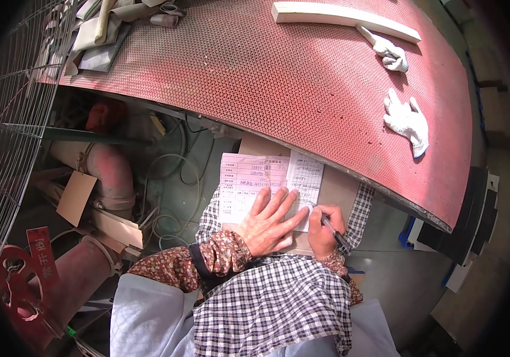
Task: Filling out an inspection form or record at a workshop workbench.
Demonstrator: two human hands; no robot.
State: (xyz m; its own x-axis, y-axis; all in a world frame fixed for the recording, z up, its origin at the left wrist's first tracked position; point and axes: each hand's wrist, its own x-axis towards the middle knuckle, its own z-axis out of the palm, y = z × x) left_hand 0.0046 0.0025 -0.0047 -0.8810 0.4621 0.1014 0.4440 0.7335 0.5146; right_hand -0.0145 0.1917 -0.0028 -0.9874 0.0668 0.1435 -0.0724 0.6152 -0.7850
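My left hand [271, 221] lies flat with its fingers spread, pressing on a pink printed form [240, 172] with handwriting in it. Beside that form, a white lined sheet [309, 172] also carries handwriting. My right hand [325, 231] is closed round a dark pen [337, 235], held near the lower right edge of the sheet. Its tip is hidden by my fingers. Under the papers a brown cardboard board [333, 199] rests on my lap, over a black-and-white checked apron [267, 303].
A table with a red textured mat [237, 77] stands ahead; on it lie a pale wooden strip [344, 21], two white gloves [406, 122] and grey scraps [103, 44]. At left are a wire rack [11, 119], red pipes [82, 279] and a red handwheel [20, 279]. Dark panels [466, 220] stand right.
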